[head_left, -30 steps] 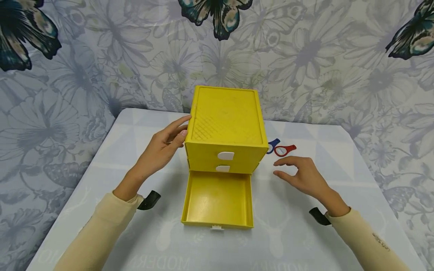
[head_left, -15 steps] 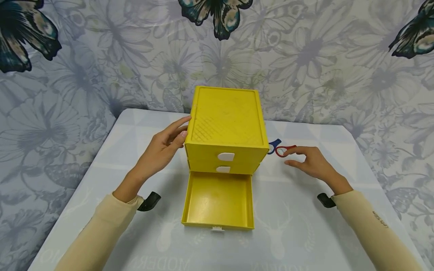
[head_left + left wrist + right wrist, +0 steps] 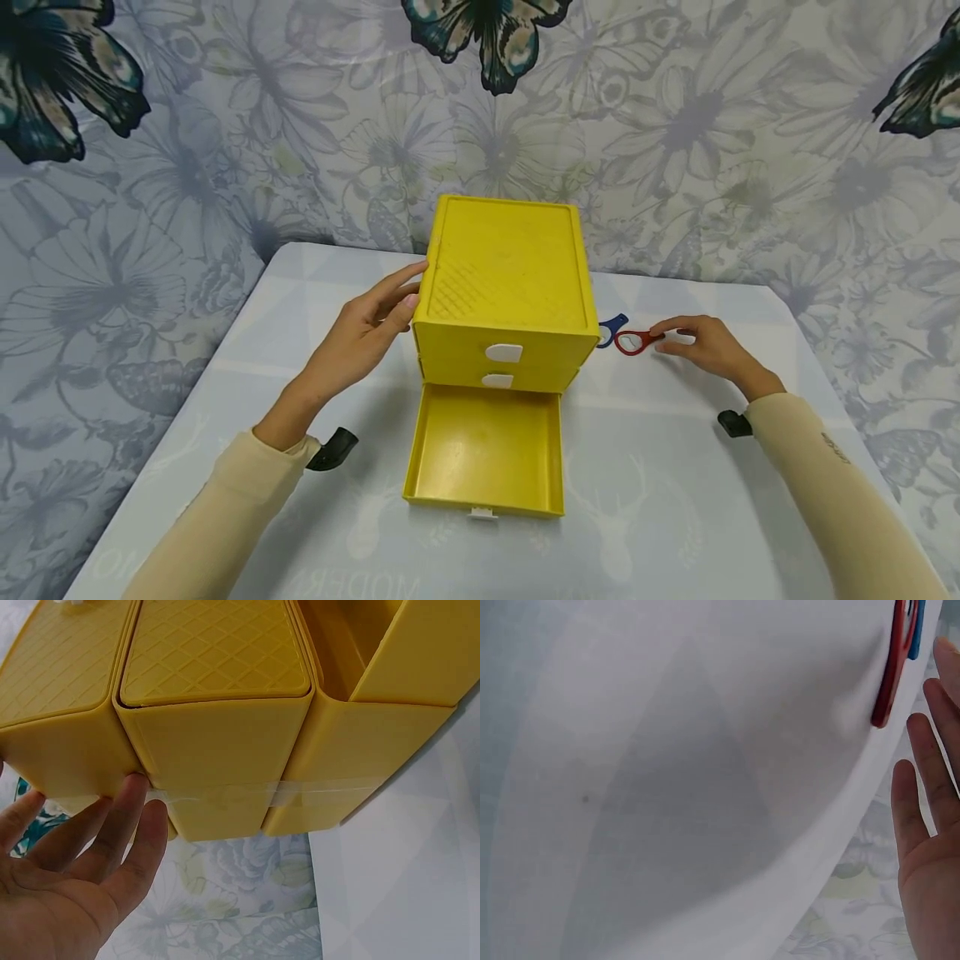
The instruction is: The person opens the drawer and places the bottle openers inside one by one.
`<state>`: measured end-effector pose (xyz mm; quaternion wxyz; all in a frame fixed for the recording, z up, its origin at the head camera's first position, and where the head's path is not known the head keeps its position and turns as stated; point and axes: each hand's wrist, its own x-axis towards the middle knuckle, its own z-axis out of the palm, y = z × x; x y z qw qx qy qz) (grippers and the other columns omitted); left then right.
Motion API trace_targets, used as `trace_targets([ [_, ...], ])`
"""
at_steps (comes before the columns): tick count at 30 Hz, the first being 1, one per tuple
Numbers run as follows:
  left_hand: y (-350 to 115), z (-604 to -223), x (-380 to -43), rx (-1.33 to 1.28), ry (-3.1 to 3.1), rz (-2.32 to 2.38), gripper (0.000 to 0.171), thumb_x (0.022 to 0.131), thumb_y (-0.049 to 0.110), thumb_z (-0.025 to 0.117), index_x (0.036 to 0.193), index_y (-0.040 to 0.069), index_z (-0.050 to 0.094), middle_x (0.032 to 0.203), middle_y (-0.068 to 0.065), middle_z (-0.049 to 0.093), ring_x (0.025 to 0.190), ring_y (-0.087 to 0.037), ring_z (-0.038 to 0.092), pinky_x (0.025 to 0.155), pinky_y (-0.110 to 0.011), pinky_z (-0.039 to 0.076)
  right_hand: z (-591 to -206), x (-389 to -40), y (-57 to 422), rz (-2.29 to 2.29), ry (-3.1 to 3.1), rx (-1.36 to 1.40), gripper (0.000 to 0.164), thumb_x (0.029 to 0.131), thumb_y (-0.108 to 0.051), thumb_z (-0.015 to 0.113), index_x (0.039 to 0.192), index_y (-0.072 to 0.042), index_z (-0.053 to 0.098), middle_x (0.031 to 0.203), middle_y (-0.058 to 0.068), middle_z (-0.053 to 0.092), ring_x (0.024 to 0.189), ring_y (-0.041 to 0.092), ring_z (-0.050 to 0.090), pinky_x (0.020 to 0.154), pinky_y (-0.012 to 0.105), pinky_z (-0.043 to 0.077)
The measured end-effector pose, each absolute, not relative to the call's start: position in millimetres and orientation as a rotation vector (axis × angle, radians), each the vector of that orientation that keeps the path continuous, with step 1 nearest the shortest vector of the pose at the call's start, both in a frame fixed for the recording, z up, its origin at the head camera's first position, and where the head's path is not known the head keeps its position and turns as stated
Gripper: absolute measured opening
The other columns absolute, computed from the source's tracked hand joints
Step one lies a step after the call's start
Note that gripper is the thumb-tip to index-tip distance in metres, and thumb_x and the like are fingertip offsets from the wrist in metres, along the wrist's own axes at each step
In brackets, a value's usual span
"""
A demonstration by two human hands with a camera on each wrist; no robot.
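Note:
A yellow drawer unit (image 3: 510, 267) stands in the middle of the table, its bottom drawer (image 3: 487, 450) pulled out. The fingertips of my left hand (image 3: 352, 337) rest against its left side. To the right of the unit lies a red ring with a short handle (image 3: 630, 342), like a small magnifying glass. A similar blue one (image 3: 615, 326) is partly hidden by the unit. My right hand (image 3: 708, 346) has its thumb and index finger around the red handle's end. In the right wrist view its fingers (image 3: 928, 754) look straight; contact cannot be made out.
A pale patterned table (image 3: 645, 517) bears everything. Behind it rises a flowered wall (image 3: 675, 167) with butterfly decorations (image 3: 495, 33). Clear tape (image 3: 285, 791) runs along the unit's side. The upper drawers, with white pulls (image 3: 504, 352), are pushed in.
My right hand has moved to the right and slightly away from me, up to the red handle. The left hand stays against the unit. The head view has shifted slightly.

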<state>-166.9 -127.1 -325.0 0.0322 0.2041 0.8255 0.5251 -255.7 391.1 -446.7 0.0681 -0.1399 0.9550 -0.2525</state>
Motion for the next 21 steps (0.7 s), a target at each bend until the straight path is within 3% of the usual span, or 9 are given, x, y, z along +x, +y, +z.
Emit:
trace_targets([
  [8,-126.4,-323.5,-166.0,0.615,2.547,1.617,0.047,0.101,0.029,0.043,0.147,0.032,0.031,0.143,-0.003,0.046,0.119,-0.018,0.056,0.091,-0.039,0.051,-459.2,-269.0,392.4,-0.755,2.854,-0.371,0.036,0.085,-0.028,0.070,0.118,-0.014,0.064,0.127,0.015,0.059,0.124,0.035,0.047,0.104,0.056,0.037],
  [21,-126.0,-323.9,-165.9,0.612,2.551,1.611,0.048,0.101,0.028,0.043,0.147,0.031,0.031,0.143,-0.005,0.046,0.118,-0.019,0.057,0.091,-0.041,0.051,-467.8,-272.4,390.9,-0.760,2.901,-0.415,0.030,0.085,-0.019,0.070,0.114,-0.011,0.066,0.122,0.015,0.062,0.119,0.036,0.051,0.101,0.055,0.040],
])
